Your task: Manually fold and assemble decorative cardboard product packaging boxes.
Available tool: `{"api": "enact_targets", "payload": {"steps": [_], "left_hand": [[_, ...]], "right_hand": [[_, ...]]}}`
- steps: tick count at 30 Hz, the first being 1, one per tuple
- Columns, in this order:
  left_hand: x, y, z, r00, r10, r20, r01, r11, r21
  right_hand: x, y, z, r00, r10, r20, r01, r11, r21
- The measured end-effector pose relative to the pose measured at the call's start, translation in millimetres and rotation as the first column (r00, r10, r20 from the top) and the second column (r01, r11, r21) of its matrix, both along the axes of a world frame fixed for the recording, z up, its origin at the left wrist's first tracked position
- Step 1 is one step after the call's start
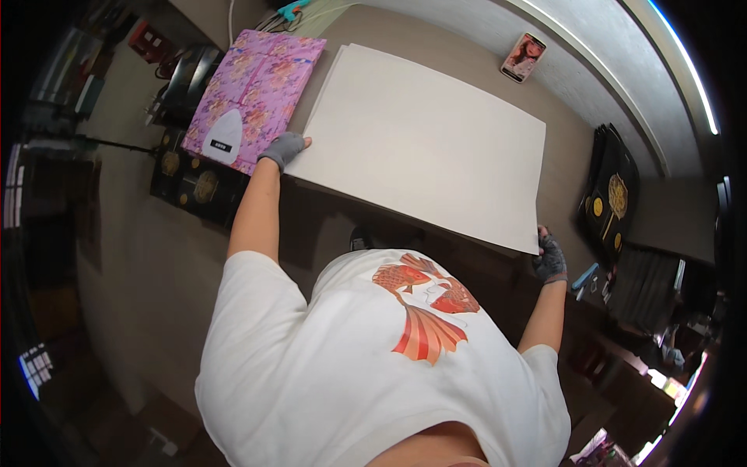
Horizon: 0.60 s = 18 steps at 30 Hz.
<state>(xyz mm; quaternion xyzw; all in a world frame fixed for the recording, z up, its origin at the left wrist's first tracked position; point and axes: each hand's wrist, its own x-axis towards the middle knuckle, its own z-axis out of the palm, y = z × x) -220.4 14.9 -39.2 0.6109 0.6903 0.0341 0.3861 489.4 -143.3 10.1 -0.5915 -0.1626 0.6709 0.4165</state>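
A large white sheet [428,140] of paper or card lies across the table, its near edge reaching over the table's front. At least one more white sheet peeks out beneath it at the far left corner. My left hand [285,150], in a grey fingerless glove, grips the sheet's near left corner with the thumb on top. The near right corner is pinched by my right hand [550,257], gloved the same way; some of its fingers are hidden. Just left of my left hand lies a purple floral-patterned stack [261,86] with a white rounded-triangle plastic scraper [224,136] on it.
A phone [524,57] leans at the wall behind the sheet. Black pieces with gold emblems [615,194] stand at the right, and similar black ones [204,185] lie at the left under the purple stack. A blue-handled tool [585,278] sits beyond my right hand. A turquoise tool [292,11] is at the back.
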Motion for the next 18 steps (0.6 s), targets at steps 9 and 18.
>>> {"api": "enact_targets", "payload": {"steps": [9, 18], "left_hand": [[12, -15, 6, 0.976, 0.216, 0.007, -0.216, 0.975, 0.056], [52, -22, 6, 0.950, 0.133, -0.282, 0.007, 0.894, 0.448]], "right_hand": [[-37, 36, 0, 0.631, 0.338, 0.699, -0.230, 0.941, -0.247], [-45, 15, -55, 0.393, 0.107, 0.913, -0.074, 0.994, -0.084]]}}
